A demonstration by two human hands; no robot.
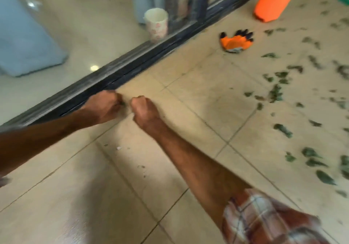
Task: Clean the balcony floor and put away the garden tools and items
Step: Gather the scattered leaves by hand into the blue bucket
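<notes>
Tile point(196, 100) under clenched hands (left point(104, 106), right point(144, 109))

Door track point(132, 68) crosses floor point(198, 115) diagonally. Cup point(156, 25) stands just behind track. Glove point(236, 41) lies on tiles right of track. Container point(273, 0) stands beyond glove. Leaves point(283, 128) lie scattered farther right.

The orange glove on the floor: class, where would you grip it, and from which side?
Probably pinch the grey cuff from above on the near side: the orange glove lies flat on the tiles, cuff toward the camera, black fingertips pointing away.
</notes>
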